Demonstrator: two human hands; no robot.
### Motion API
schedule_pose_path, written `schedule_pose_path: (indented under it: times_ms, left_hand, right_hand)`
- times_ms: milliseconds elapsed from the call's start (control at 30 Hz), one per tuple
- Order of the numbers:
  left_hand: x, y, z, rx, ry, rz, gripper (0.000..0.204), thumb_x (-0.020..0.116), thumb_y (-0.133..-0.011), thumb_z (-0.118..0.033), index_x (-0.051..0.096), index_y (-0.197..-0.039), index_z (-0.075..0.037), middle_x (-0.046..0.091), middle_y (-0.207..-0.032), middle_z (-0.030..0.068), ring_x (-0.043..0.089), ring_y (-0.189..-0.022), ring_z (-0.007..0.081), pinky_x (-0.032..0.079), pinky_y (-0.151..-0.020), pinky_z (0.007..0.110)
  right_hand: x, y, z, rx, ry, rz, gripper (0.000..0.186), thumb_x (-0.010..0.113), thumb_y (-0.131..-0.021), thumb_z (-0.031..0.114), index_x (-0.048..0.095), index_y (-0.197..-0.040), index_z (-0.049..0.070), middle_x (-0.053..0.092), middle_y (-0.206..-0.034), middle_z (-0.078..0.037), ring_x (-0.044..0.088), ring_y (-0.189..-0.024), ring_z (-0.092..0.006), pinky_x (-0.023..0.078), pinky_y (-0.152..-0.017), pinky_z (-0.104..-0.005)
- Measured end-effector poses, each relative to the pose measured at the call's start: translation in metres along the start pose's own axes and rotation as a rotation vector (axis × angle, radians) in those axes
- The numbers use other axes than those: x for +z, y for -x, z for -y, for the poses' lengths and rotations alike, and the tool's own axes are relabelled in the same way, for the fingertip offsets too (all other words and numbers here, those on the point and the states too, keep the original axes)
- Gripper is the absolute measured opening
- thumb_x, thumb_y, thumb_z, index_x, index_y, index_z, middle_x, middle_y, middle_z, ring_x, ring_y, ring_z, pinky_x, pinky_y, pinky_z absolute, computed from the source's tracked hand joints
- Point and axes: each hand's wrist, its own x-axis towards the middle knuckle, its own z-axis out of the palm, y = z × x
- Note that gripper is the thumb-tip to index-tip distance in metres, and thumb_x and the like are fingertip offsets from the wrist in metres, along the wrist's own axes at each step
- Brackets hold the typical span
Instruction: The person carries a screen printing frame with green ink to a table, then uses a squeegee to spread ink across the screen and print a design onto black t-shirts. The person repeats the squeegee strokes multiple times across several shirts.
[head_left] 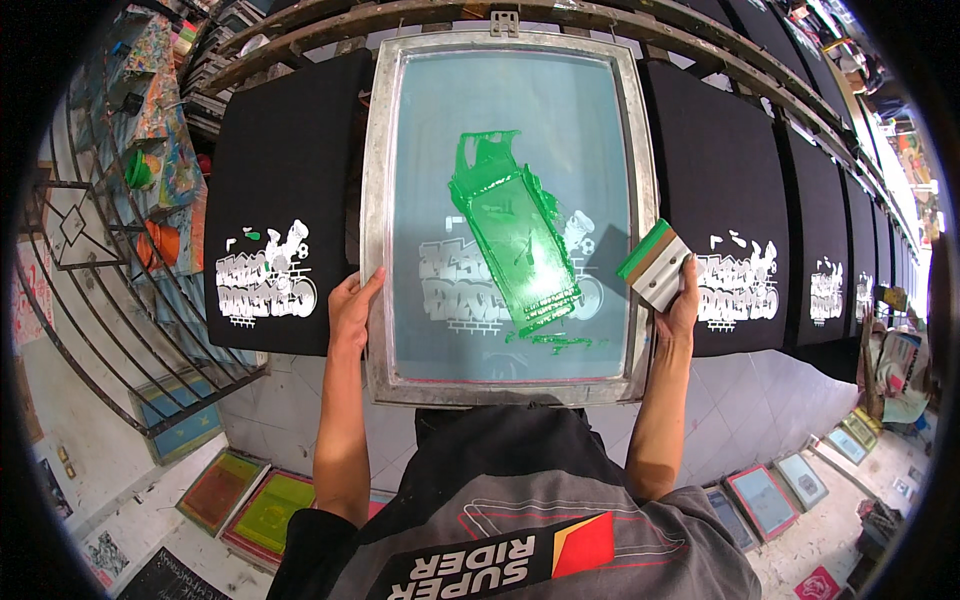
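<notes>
- With the fingers of the right hand (678, 312), gripping the squeegee (657, 273) by its side, at 4 o'clock from the middle of the screen (590, 150)
- With the thumb of the left hand (350, 312), touching the metal frame (380, 200) at 8 o'clock, and curling the other fingers; cannot tell if also tucking them under
- Holding the squeegee with its green edge facing 10 o'clock; seems lifted off the screen; cannot tell if also touching the frame with the right hand
- Lying on the screen, near its middle: green paint (515, 245), slanting from 11 o'clock down to 5 o'clock
- Looks like a stop between pulling the paint and moving the frame, just a guess
- Probably calls next for a tight hold on the squeegee and an even grip at both sides, so as not to tip the frame
- Counting by the work: two hands, one squeegee, one screen in one frame, one patch of green paint, one metal clamp (504, 23) at 12 o'clock
- Counting white prints (268, 297): five to be seen, one at 8 o'clock, one through the screen, three between 3 and 4 o'clock
- Counting black cloths (290, 140): one at 9 o'clock, at least three at 3 o'clock; too squeezed farther off to count
- Counting floor frames (765, 500): two between 7 and 8 o'clock, at least three between 4 and 5 o'clock
</notes>
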Motion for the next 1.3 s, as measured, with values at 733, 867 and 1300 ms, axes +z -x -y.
schedule_pose_path:
  times_ms: [733,867,1300]
  left_hand:
    - [0.007,0.002,-0.006,-0.029,0.017,-0.098,0.05,0.089,-0.083,-0.016,0.065,-0.118,0.008,0.074,-0.105,0.0119,0.067,-0.091,0.0134,0.051,-0.084,0.026]
    - [0.003,-0.001,-0.004,-0.037,-0.02,-0.085,0.053,0.09,-0.082,-0.019,0.064,-0.119,0.008,0.073,-0.108,0.012,0.067,-0.094,0.0141,0.051,-0.086,0.027]
    - [0.0,-0.001,-0.006,-0.038,-0.009,0.118,0.054,0.081,-0.091,-0.031,0.065,-0.127,0.006,0.071,-0.118,0.0119,0.067,-0.103,0.0161,0.051,-0.091,0.029]
  right_hand:
    - [-0.006,0.0,-0.001,0.019,0.016,-0.04,0.048,0.049,-0.108,0.041,0.058,-0.136,0.003,0.067,-0.125,-0.011,0.067,-0.113,-0.0232,0.055,-0.098,-0.0403]
    - [-0.004,0.001,-0.001,0.004,0.006,-0.032,0.047,0.05,-0.108,0.04,0.058,-0.135,0.003,0.067,-0.125,-0.011,0.067,-0.112,-0.0232,0.055,-0.096,-0.0405]
    - [0.009,0.006,0.001,-0.017,0.048,-0.023,0.05,0.054,-0.106,0.045,0.059,-0.133,0.003,0.068,-0.12,-0.01,0.067,-0.108,-0.0235,0.057,-0.09,-0.0422]
